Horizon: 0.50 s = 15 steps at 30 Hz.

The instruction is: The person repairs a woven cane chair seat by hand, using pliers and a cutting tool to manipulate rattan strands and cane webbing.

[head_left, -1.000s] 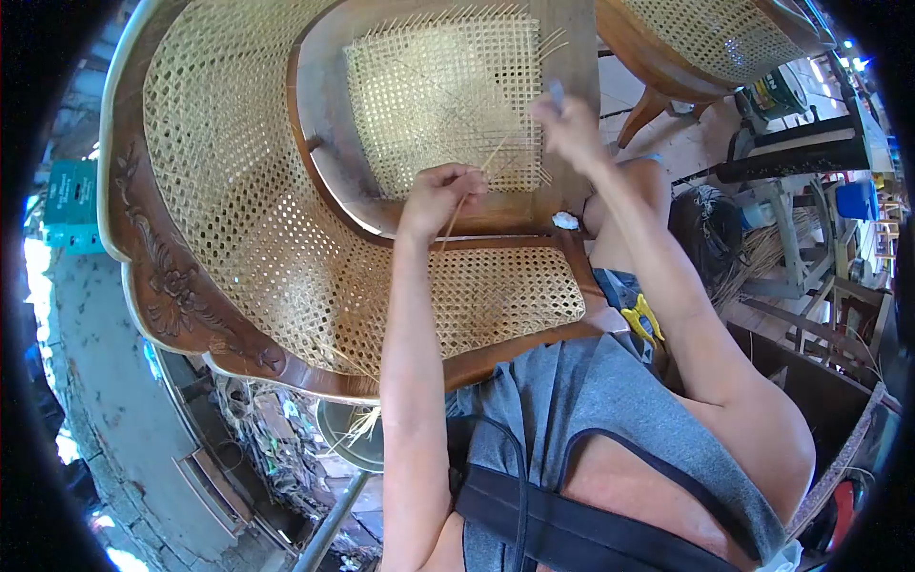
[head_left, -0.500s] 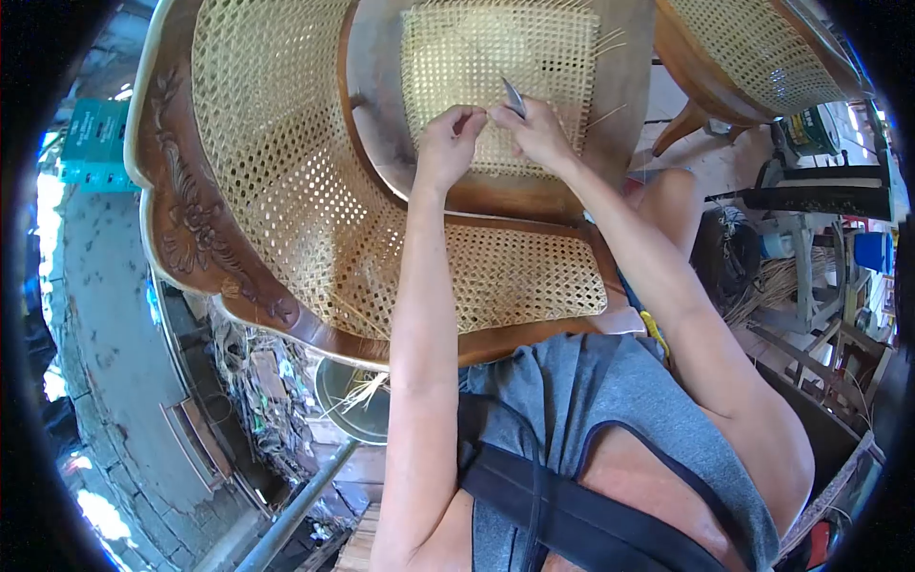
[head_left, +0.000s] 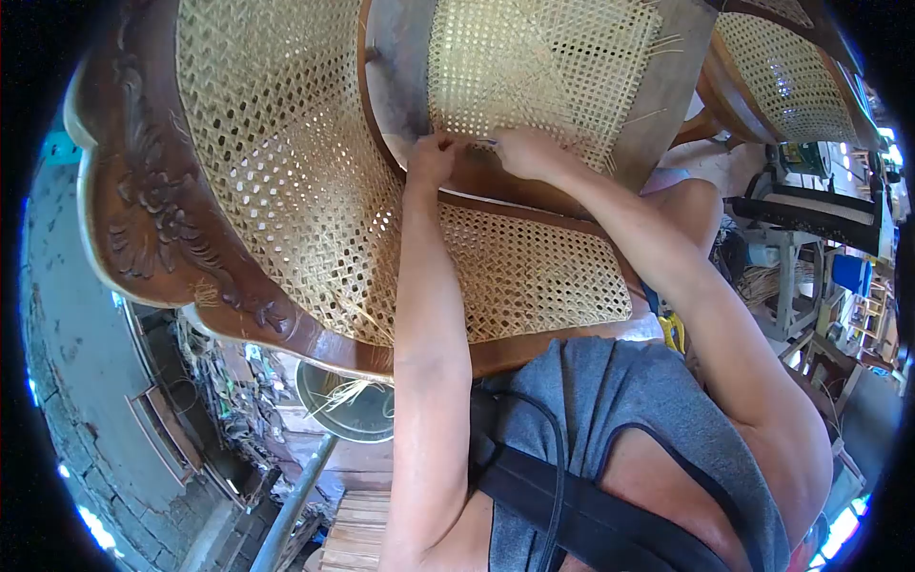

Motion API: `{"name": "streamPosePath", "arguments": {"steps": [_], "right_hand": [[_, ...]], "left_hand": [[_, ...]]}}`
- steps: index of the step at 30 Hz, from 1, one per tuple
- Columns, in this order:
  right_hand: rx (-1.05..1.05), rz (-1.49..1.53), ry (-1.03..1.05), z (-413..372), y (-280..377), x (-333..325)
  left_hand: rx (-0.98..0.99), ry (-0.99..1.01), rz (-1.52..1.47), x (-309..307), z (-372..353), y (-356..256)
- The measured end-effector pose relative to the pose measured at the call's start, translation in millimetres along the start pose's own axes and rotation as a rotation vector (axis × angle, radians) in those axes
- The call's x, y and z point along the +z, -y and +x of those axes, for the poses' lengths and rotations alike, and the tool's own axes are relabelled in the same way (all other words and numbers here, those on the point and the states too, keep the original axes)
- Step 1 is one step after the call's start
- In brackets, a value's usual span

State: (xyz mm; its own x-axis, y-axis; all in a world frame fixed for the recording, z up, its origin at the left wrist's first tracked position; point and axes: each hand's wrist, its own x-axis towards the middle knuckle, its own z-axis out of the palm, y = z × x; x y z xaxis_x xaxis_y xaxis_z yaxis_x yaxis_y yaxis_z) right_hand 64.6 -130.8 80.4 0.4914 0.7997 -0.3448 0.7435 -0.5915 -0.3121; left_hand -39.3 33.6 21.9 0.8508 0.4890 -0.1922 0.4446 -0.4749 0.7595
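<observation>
Cane panel (head_left: 543, 67): my left hand (head_left: 431, 157) pinches its lower edge, my right hand (head_left: 522, 153) grips a thin metal tool (head_left: 485, 142)

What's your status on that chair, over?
Left hand pinches near edge of cane seat. Right hand beside it, gripping thin tool. Loose strand ends poke out right.
</observation>
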Motion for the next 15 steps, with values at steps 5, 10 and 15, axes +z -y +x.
{"name": "streamPosePath", "arguments": {"steps": [5, 10, 15], "right_hand": [[-0.045, -0.247, 0.008, 16, 12, -10], [-0.121, -0.347, 0.032, 34, 19, -13], [-0.069, -0.445, 0.067, 50, 32, -2]], "left_hand": [[-0.260, 0.131, -0.167, 13, -1, 12], [-0.079, 0.006, -0.057, 9, 5, 12], [-0.149, 0.078, 0.000, 17, 11, 21]]}}
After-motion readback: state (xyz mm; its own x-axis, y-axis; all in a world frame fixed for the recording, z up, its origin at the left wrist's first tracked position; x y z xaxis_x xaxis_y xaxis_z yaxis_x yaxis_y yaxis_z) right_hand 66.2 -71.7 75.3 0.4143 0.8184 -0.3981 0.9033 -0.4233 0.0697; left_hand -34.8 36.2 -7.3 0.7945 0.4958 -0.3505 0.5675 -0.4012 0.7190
